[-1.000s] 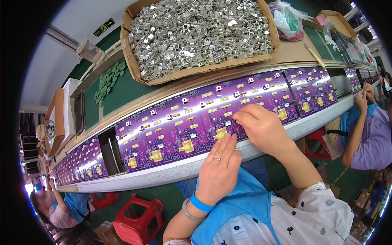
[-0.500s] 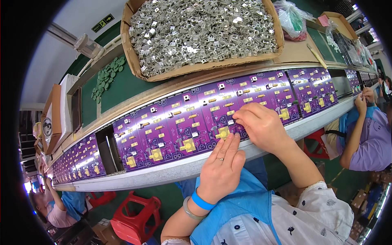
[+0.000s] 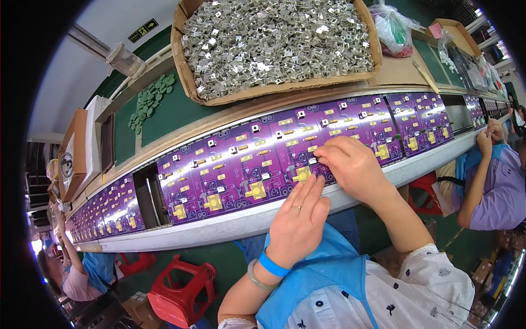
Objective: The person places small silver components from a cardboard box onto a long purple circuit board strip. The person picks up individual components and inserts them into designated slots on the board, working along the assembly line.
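A long panel of purple circuit boards (image 3: 241, 181) lies in the metal-edged conveyor track before me, fitted with small brown, white and black components and yellow patches. My right hand (image 3: 353, 167) reaches over one board, thumb and fingers pinched together at a small silvery metal part (image 3: 313, 160) on its surface. Just left of it, my left hand (image 3: 298, 222) is stretched out, fingers straight and close together. Its fingertips rest at the board's near side, beside a yellow patch (image 3: 302, 174). Similar silvery parts sit on the neighbouring boards.
Beyond the track stands a cardboard box (image 3: 189, 85) heaped with small metal clips (image 3: 274, 44). Green discs (image 3: 150, 98) lie at its left, a plastic bag (image 3: 395, 33) at its right. A red stool (image 3: 181, 293) is below. Co-workers sit at both sides (image 3: 496, 181).
The view has shifted slightly, so the boards and box appear a little farther right. Both my hands keep nearly the same place and pose over the board.
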`<action>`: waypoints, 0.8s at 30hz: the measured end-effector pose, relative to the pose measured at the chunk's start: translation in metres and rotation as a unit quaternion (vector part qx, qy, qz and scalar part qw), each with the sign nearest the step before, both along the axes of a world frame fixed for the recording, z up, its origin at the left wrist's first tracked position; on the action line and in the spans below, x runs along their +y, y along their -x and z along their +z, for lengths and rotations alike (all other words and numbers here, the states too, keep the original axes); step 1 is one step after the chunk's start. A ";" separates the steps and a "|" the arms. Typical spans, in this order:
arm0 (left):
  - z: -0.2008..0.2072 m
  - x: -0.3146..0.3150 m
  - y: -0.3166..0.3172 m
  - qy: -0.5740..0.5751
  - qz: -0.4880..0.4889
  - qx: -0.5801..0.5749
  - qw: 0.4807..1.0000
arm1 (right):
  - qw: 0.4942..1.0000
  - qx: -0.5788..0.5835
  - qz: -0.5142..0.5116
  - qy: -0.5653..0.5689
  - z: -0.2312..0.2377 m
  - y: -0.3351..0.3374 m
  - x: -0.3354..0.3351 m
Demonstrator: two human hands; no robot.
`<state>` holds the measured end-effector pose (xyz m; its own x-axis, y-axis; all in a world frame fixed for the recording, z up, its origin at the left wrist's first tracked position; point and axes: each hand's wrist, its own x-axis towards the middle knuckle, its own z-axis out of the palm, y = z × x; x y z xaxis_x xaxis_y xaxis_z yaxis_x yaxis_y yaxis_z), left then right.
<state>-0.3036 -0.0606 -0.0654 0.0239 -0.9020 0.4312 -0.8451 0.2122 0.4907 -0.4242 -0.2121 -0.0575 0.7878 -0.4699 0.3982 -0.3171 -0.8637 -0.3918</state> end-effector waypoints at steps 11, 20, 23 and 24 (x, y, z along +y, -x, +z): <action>0.002 0.041 -0.009 -0.014 0.036 0.296 0.955 | 0.906 -0.060 0.103 -0.406 0.041 0.008 0.053; 0.005 0.058 -0.034 0.031 0.048 0.202 0.978 | 0.863 -0.040 0.170 -0.474 0.030 -0.012 0.041; 0.014 0.050 -0.050 0.038 0.075 0.097 0.992 | 0.926 -0.060 0.103 -0.359 0.032 -0.027 0.036; 0.011 0.047 -0.055 0.034 0.081 0.055 0.995 | 0.946 -0.067 0.084 -0.307 0.029 -0.032 0.035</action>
<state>-0.2486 -0.0131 -0.0540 0.2171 -0.8517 0.4769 -0.8128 0.1129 0.5715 -0.3919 -0.1772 -0.0285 0.8340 -0.5172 0.1924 -0.1080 -0.4948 -0.8623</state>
